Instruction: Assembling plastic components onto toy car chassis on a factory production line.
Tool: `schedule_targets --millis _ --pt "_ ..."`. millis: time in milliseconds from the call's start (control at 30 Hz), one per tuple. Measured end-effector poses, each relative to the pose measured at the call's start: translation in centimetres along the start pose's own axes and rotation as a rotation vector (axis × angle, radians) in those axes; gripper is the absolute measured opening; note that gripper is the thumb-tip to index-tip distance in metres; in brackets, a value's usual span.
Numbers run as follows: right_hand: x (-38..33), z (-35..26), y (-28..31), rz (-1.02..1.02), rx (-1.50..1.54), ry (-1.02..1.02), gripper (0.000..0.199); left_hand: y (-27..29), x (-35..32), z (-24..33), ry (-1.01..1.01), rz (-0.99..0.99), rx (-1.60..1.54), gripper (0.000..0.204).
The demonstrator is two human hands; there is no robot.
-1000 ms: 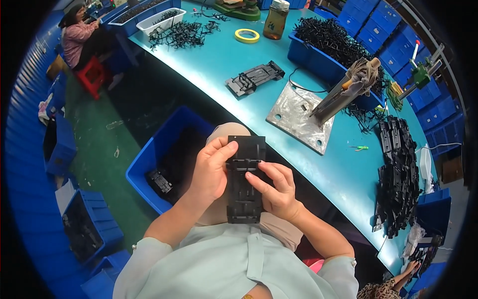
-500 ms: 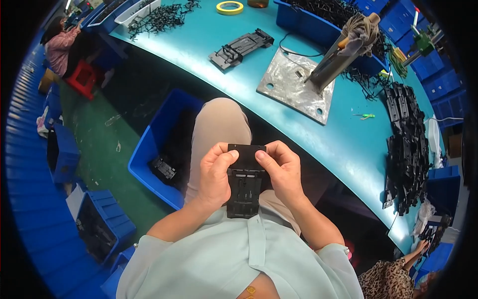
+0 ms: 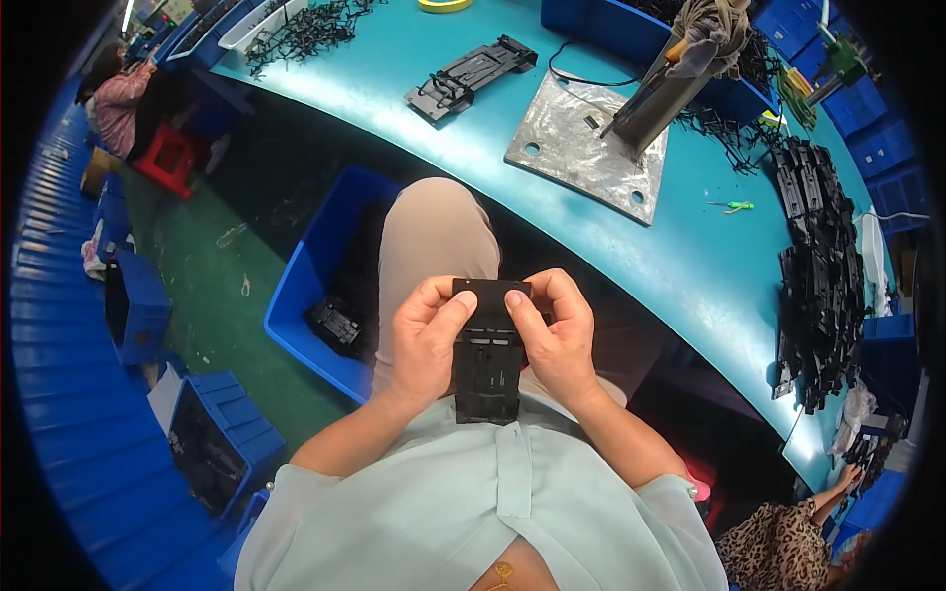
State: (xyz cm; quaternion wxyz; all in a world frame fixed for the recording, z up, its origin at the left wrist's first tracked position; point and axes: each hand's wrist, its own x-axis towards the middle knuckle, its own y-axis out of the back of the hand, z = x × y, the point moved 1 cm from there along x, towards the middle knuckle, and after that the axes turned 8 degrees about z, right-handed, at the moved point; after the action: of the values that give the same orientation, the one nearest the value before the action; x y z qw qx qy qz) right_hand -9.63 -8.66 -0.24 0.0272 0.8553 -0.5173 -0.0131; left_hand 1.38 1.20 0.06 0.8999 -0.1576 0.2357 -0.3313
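Black plastic molded panel (image 3: 489,369), held lengthwise in front of the lower edge of the shirt (image 3: 434,473), between the two hands. The left hand (image 3: 426,335) grasps the panel's far left corner, its thumb flat on the upper face; the right hand (image 3: 558,335) grasps the far right corner in the same manner (the fingertips under the panel are hidden). Slots and ribs mark the panel's nearer portion, whereas the far end between the thumbs is smooth.

Beyond the knee (image 3: 436,231) lies the teal workbench (image 3: 719,271). On it rest a similar black panel assembly (image 3: 471,79), a metal base plate (image 3: 567,148) bearing a slanted post (image 3: 662,110), and a small green-handled tool (image 3: 737,207). Farther right, black panels (image 3: 820,276) lie in overlapping rows. Left of the knee, a blue bin (image 3: 307,353) contains a black part (image 3: 335,323).
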Motion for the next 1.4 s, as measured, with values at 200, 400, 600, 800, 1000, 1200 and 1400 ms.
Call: schedule_targets --millis 200,400,600,800,1000,1200,1400 --pt "1.3 -0.8 -0.1 0.064 -0.085 0.274 0.026 -0.2 1.7 1.3 -0.235 0.038 0.014 0.005" --pt "0.6 -3.5 -0.8 0.017 -0.415 0.76 0.056 -1.9 2.2 2.4 -0.391 0.027 0.058 0.006" --pt "1.0 -2.9 -0.8 0.06 -0.477 0.729 0.064 -2.5 1.6 3.2 -0.356 -0.162 0.115 0.022" --pt "1.6 -1.8 0.0 -0.059 0.069 0.233 0.041 -2.5 3.7 3.3 -0.703 -0.1 0.603 0.032" --pt "2.2 -1.1 1.4 -0.145 0.584 -0.156 0.036 -2.1 5.2 3.1 0.171 -0.305 0.068 0.025" --pt "3.8 -1.5 2.7 -0.025 0.575 -0.222 0.033 -2.8 6.0 2.7 0.178 -0.286 -0.048 0.016" --pt "5.5 -1.5 4.1 -0.079 0.581 -0.32 0.032 -4.0 7.7 2.5 0.227 -0.301 -0.03 0.013"
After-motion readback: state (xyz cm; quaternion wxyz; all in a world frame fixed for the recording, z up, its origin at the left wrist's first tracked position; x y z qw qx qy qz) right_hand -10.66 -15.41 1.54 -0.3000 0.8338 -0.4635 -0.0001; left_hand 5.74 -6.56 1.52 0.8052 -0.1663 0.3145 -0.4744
